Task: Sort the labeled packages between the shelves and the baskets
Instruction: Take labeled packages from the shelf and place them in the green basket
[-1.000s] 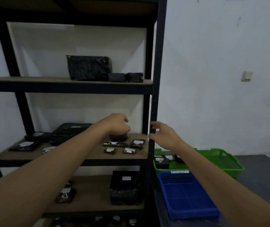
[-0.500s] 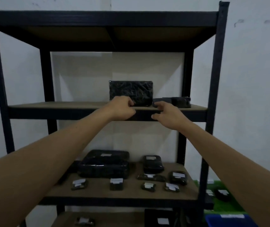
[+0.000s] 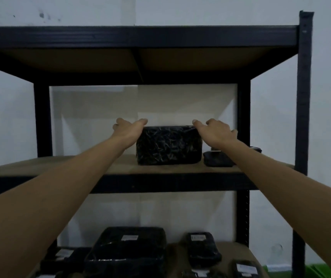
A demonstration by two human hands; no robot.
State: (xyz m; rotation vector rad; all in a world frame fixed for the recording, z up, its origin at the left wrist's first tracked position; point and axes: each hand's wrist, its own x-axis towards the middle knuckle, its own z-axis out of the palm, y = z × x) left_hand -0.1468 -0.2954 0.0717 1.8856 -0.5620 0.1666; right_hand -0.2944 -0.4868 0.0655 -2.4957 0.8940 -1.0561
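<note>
Arms stretch up and forward, both nearly straight, to the middle shelf [image 3: 118,167] of the black rack. Left hand [image 3: 129,130] lies against the top left corner of the package [image 3: 168,145], thumb pointing right along its upper edge, the other fingers out past its left side. Right hand [image 3: 213,132] mirrors it on the top right corner, thumb at the edge, fingers spread loose. Neither hand is closed round the package; my fingers are fairly straight and only touch it. It stands in crinkled black wrap on the shelf, between my hands. A small parcel [image 3: 216,159] lies just beside it on the right, partly behind my right wrist. Labelled packs [image 3: 128,251] lie on the board below
</note>
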